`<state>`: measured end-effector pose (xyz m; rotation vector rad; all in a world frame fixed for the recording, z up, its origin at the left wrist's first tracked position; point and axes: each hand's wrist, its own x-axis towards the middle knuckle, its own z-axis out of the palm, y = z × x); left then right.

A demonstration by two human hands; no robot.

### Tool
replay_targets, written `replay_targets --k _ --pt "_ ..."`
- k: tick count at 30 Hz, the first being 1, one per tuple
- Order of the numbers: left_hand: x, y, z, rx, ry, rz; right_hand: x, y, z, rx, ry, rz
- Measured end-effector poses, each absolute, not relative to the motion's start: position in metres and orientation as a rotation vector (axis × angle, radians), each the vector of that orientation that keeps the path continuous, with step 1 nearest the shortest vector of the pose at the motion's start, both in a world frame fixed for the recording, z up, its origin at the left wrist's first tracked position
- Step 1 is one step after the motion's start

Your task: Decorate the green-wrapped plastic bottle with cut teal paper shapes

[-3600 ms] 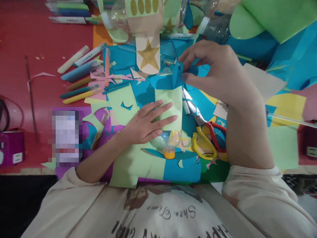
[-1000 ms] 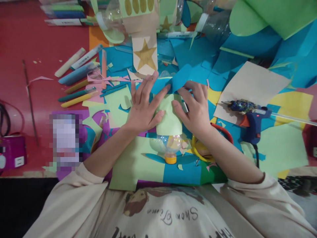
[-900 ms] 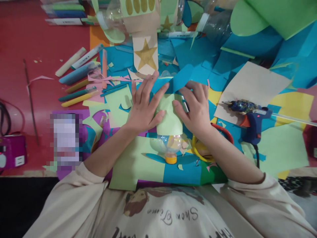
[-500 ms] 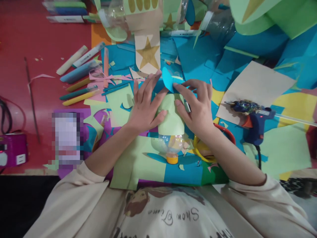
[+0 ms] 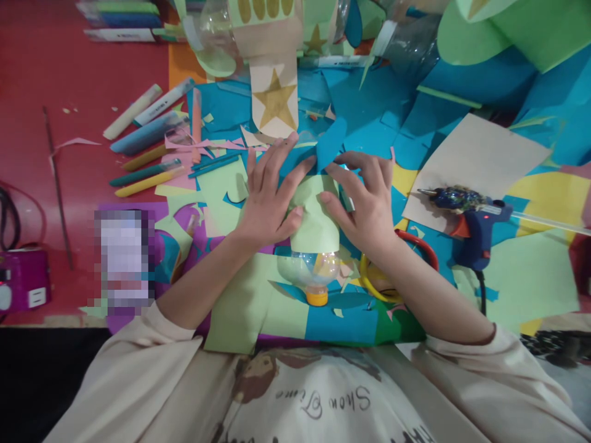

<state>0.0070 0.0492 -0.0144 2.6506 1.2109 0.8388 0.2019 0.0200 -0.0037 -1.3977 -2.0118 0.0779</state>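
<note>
A clear plastic bottle [image 5: 302, 267] lies on its side, its orange cap [image 5: 317, 296] toward me. Pale green paper [image 5: 315, 231] wraps its body. At the bottle's far end a blue paper piece [image 5: 331, 144] stands up, leaning right. My left hand [image 5: 268, 197] grips the wrapped bottle from the left; its thumb rests on the green paper, its index finger reaches the blue piece, and the other fingers are spread. From the right side, my right hand [image 5: 367, 197] grips the bottle, thumb on the green wrap and index fingertip at the blue piece's base.
A glue gun [image 5: 482, 231] with its cord lies right, beside a beige sheet [image 5: 480, 157]. A yellow-and-red ring-shaped thing [image 5: 369, 280] sits under my right forearm. Markers [image 5: 148, 132], paper scraps and a blurred phone-like object [image 5: 124, 258] lie left. More bottles [image 5: 410, 43] stand at the back.
The blue paper piece leaned left before and now leans right. The bottle and both hands have shifted slightly left.
</note>
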Motion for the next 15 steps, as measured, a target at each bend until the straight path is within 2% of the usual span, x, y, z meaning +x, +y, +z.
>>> replay_targets --k 8,15 --pt "0.0052 0.0509 -0.0143 2.688 1.15 0.872 0.1996 0.0188 -0.0077 -1.458 -2.009 0.087" --pt "0.0083 0.0501 -0.0116 2.736 1.027 1.02 0.2002 0.0209 -0.0069 -1.322 -2.046 0.069"
